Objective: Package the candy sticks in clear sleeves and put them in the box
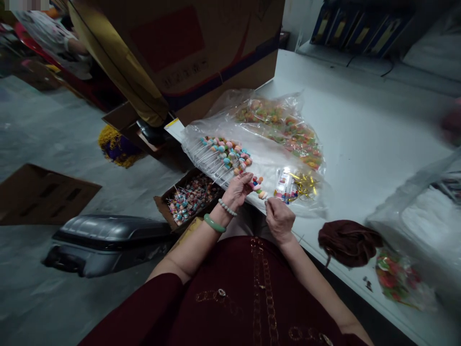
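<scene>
Head view. Left hand [236,191] is closed around a bunch of lollipops [256,186], with the candy heads projecting right of the fist. Right hand [280,220] sits just beside that bunch, its fingers [268,203] pinched together; whether they grip a stick cannot be told. A narrow gap separates the hands, both above the near edge of a white table [360,129]. That edge runs right, past a brown cloth bundle [349,242] and a bag of red and green candy [394,278]. Left of the edge, below table level, lies a cardboard tray of lollipops [190,202], with a grey suitcase [108,245] on the concrete floor [72,129] beyond it. On the table, a clear plastic bag [266,161] holds rows of lollipops [223,156], small bottles [286,186], gold ribbon [305,185] and gummy candy [281,127]. A large cardboard box [173,53] stands at the far left, overhanging the table's end. White tabletop extends right of the bag.
</scene>
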Demonstrator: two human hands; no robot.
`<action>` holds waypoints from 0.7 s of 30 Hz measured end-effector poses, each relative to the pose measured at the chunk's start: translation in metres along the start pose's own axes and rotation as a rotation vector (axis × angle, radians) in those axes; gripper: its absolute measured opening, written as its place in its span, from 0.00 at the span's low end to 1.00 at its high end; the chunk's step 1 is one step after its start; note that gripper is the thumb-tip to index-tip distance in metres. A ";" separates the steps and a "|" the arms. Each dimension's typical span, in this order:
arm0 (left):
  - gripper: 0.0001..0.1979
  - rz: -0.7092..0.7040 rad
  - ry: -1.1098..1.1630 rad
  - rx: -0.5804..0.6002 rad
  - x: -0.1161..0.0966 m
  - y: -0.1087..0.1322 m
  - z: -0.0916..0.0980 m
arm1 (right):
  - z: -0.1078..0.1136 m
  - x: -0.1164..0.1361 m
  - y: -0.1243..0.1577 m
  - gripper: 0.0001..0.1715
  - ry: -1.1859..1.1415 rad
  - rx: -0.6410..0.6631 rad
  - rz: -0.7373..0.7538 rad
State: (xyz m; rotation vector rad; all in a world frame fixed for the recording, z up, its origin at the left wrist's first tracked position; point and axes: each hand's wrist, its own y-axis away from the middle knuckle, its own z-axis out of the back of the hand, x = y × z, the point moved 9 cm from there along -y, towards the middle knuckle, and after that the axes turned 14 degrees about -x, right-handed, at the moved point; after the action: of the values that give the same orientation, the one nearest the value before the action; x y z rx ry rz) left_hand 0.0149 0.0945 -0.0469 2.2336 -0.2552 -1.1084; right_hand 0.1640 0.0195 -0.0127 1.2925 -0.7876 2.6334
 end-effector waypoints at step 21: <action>0.12 -0.023 0.019 -0.083 0.014 -0.001 0.009 | -0.009 0.005 0.011 0.11 0.099 0.107 0.114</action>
State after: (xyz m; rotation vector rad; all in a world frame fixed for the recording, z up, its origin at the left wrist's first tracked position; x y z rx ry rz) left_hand 0.0163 0.0849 -0.0609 2.1780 -0.1725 -1.0893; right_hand 0.1514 0.0135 -0.0180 1.1624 -0.7361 2.8406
